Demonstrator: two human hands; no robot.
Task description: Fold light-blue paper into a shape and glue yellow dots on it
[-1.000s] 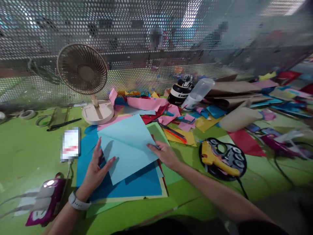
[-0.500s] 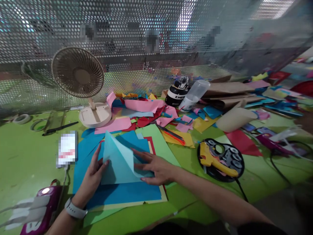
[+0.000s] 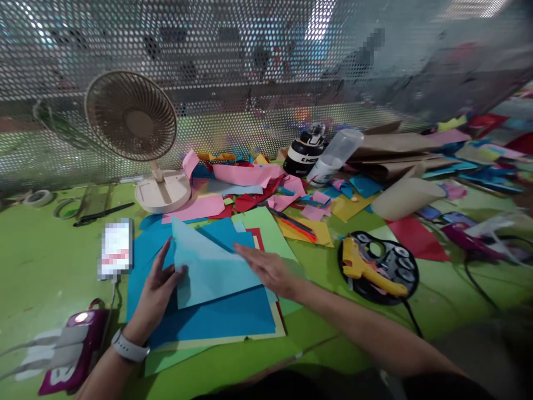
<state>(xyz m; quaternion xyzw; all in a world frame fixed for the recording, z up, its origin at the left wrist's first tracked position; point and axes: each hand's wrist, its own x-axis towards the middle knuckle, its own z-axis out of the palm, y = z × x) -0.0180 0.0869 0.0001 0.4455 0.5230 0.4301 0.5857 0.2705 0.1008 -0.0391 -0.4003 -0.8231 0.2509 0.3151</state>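
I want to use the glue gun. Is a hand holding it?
No, the yellow glue gun lies alone on a black tray, while both hands press the light blue paper.

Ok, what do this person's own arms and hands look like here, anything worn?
Both forearms are bare, no sleeves showing. The left hand has a white wristband or watch at the wrist. The right hand shows no rings or gloves.
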